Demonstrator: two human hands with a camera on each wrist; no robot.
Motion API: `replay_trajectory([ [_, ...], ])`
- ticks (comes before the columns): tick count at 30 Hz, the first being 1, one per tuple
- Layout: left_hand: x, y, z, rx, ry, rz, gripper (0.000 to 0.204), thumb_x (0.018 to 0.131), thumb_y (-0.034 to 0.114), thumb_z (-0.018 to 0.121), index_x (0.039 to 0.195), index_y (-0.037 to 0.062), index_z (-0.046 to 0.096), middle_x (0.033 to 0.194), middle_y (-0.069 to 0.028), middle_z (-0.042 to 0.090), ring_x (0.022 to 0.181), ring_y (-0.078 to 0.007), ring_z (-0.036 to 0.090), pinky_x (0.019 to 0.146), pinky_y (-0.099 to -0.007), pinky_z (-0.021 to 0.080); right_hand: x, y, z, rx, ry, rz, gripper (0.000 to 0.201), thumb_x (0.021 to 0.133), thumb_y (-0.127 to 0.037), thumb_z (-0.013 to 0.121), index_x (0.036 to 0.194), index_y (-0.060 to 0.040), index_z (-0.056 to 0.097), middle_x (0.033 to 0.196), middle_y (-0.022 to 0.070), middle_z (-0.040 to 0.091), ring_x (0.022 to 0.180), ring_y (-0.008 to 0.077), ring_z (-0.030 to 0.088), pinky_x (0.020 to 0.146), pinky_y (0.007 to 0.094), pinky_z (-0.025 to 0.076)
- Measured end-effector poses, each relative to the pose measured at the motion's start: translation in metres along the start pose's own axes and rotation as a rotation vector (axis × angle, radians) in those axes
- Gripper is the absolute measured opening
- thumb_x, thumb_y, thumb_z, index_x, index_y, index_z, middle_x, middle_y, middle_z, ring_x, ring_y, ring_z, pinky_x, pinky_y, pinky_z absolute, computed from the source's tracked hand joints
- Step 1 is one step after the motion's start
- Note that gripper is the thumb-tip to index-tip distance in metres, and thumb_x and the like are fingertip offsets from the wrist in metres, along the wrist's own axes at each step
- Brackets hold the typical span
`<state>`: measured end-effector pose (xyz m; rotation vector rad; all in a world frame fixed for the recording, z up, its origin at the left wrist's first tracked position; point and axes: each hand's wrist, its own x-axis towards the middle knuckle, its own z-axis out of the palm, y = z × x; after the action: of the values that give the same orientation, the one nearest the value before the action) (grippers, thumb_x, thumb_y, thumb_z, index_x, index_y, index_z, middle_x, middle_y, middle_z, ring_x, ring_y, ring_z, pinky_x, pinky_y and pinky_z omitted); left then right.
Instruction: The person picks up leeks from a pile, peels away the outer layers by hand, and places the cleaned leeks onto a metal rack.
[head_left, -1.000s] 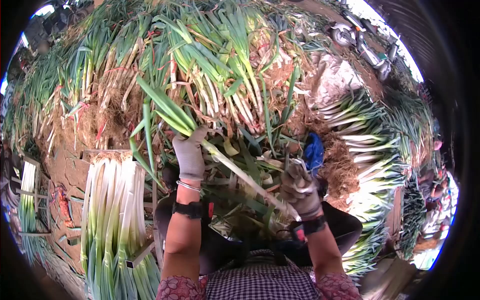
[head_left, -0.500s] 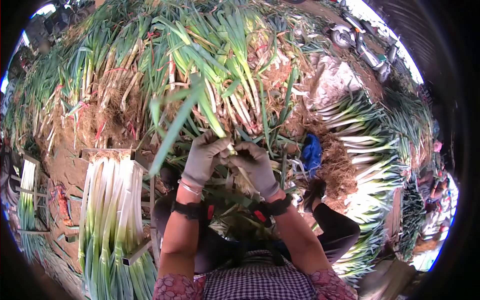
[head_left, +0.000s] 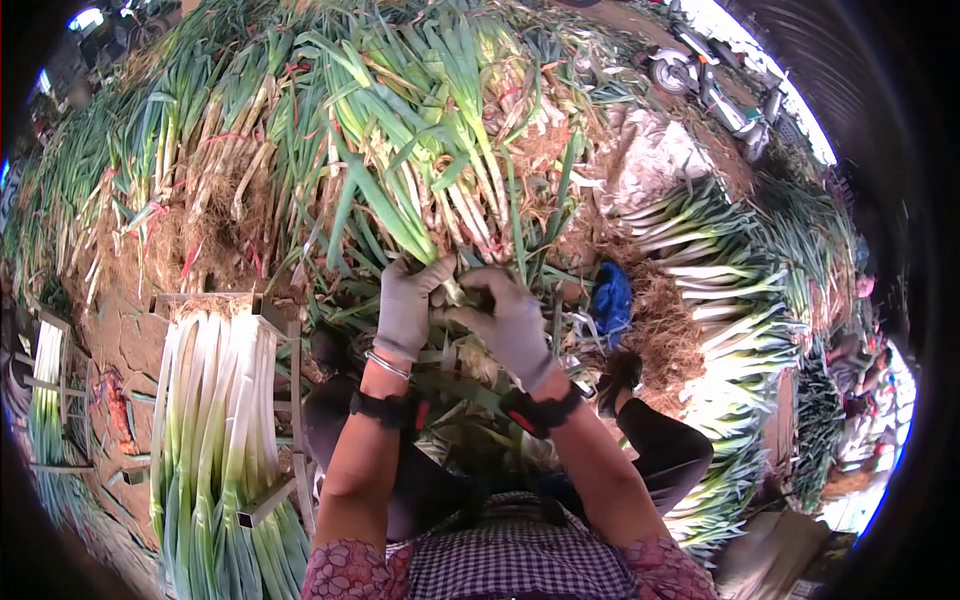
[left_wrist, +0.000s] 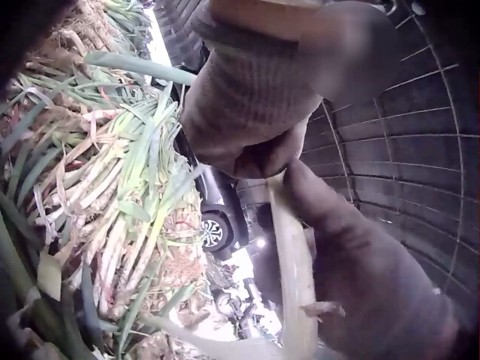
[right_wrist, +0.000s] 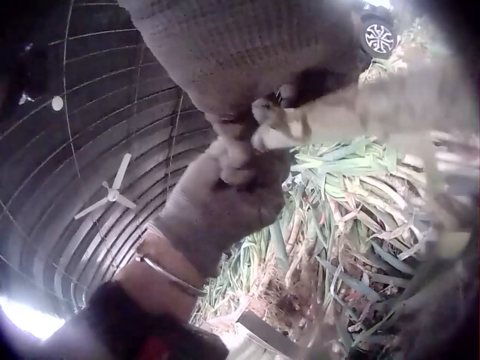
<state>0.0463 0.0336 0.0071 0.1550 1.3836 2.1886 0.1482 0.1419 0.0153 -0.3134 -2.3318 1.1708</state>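
In the head view a green onion [head_left: 400, 222] slants up and left from the gloved left hand [head_left: 405, 305], whose fingers curl round its stem. The gloved right hand [head_left: 508, 325] is beside it, thumb and fingers bent at the stem's pale lower part [head_left: 455, 292]. The left wrist view shows the pale stalk [left_wrist: 295, 270] running between both gloves. In the right wrist view the right glove [right_wrist: 247, 52] pinches a pale strip of it, with the left glove [right_wrist: 225, 195] close behind.
Trimmed onions [head_left: 215, 400] lie in a metal rack [head_left: 297, 420] at the left. Untrimmed bunches [head_left: 230, 170] spread beyond the hands. At the right are a blue bag [head_left: 612, 300], a root pile [head_left: 665, 325] and a long row of cleaned onions [head_left: 735, 340].
The right hand has come from the right to meet the left at the onion's stem. The onion has swung more upright, and the left hand has moved slightly right.
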Motion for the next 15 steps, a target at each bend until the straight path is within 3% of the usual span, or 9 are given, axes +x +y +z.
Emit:
replay_trajectory([
  [1, -0.001, 0.0, 0.001, -0.012, 0.003, -0.023, 0.019, 0.083, 0.015, 0.073, 0.09, 0.0008, 0.061, 0.061, 0.0032, 0.052, 0.045, -0.0049, 0.043, 0.039, -0.0208, 0.03, 0.004, 0.001, 0.007, -0.085, 0.014, -0.143, 0.035, 0.072, -0.019, 0.078, 0.098, -0.0032, 0.06, 0.087, 0.0092, 0.066, 0.073, 0.0244, 0.064, 0.067, 0.0325, 0.05],
  [2, 0.0, 0.001, -0.003, -0.06, 0.004, -0.052, 0.02, 0.082, 0.014, 0.073, 0.092, 0.0007, 0.061, 0.061, 0.0034, 0.052, 0.045, -0.0041, 0.041, 0.038, -0.0208, 0.029, 0.004, -0.002, 0.009, -0.056, -0.036, -0.003, 0.035, 0.071, -0.019, 0.078, 0.096, -0.003, 0.059, 0.086, 0.0109, 0.066, 0.076, 0.0276, 0.064, 0.068, 0.0355, 0.05],
  [3, -0.001, 0.001, -0.003, -0.061, 0.008, -0.05, 0.02, 0.082, 0.014, 0.073, 0.092, 0.0007, 0.061, 0.061, 0.0034, 0.052, 0.045, -0.0041, 0.041, 0.038, -0.0208, 0.029, 0.001, 0.002, 0.012, -0.054, -0.039, -0.005, 0.035, 0.071, -0.019, 0.078, 0.096, -0.003, 0.059, 0.086, 0.0109, 0.066, 0.076, 0.0276, 0.064, 0.068, 0.0355, 0.05],
  [5, -0.004, 0.002, 0.001, 0.07, 0.012, 0.002, 0.02, 0.082, 0.013, 0.074, 0.093, 0.0004, 0.062, 0.061, 0.0035, 0.052, 0.044, -0.0034, 0.04, 0.038, -0.021, 0.029, 0.001, 0.008, 0.017, -0.077, 0.045, -0.06, 0.032, 0.069, -0.011, 0.078, 0.093, -0.0015, 0.06, 0.082, 0.0094, 0.066, 0.069, 0.0182, 0.062, 0.063, 0.0304, 0.049],
  [9, -0.001, 0.0, 0.001, 0.046, -0.041, -0.018, 0.023, 0.081, 0.011, 0.074, 0.096, -0.0016, 0.061, 0.062, 0.0036, 0.054, 0.043, -0.0036, 0.039, 0.037, -0.0211, 0.028, -0.002, 0.009, 0.014, 0.011, 0.07, -0.033, 0.031, 0.068, -0.01, 0.078, 0.09, -0.0004, 0.058, 0.074, 0.0078, 0.061, 0.064, 0.0158, 0.058, 0.061, 0.0289, 0.048],
  [12, -0.002, 0.001, 0.002, 0.042, -0.026, -0.012, 0.025, 0.081, 0.009, 0.074, 0.099, -0.0018, 0.061, 0.066, 0.003, 0.057, 0.045, -0.0026, 0.041, 0.038, -0.0202, 0.029, -0.006, 0.008, 0.01, -0.057, -0.05, 0.061, 0.034, 0.068, -0.012, 0.08, 0.091, -0.0027, 0.057, 0.075, 0.0093, 0.062, 0.065, 0.0209, 0.059, 0.064, 0.0308, 0.049],
  [14, -0.001, 0.002, 0.003, 0.035, -0.012, 0.001, 0.025, 0.081, 0.009, 0.073, 0.1, -0.0017, 0.062, 0.067, 0.0027, 0.058, 0.046, -0.0022, 0.041, 0.039, -0.0198, 0.029, -0.011, 0.009, 0.014, 0.014, -0.048, 0.045, 0.027, 0.07, -0.006, 0.078, 0.085, -0.0017, 0.056, 0.067, 0.0037, 0.053, 0.061, 0.0109, 0.049, 0.061, 0.0249, 0.046],
  [15, 0.0, 0.003, 0.005, 0.033, -0.012, 0.02, 0.024, 0.081, 0.008, 0.073, 0.1, -0.0018, 0.062, 0.069, 0.0025, 0.059, 0.047, -0.002, 0.042, 0.04, -0.0193, 0.03, -0.011, 0.01, 0.015, 0.012, -0.048, 0.045, 0.027, 0.07, -0.006, 0.078, 0.085, -0.0017, 0.056, 0.067, 0.0037, 0.053, 0.061, 0.0109, 0.049, 0.061, 0.0249, 0.046],
])
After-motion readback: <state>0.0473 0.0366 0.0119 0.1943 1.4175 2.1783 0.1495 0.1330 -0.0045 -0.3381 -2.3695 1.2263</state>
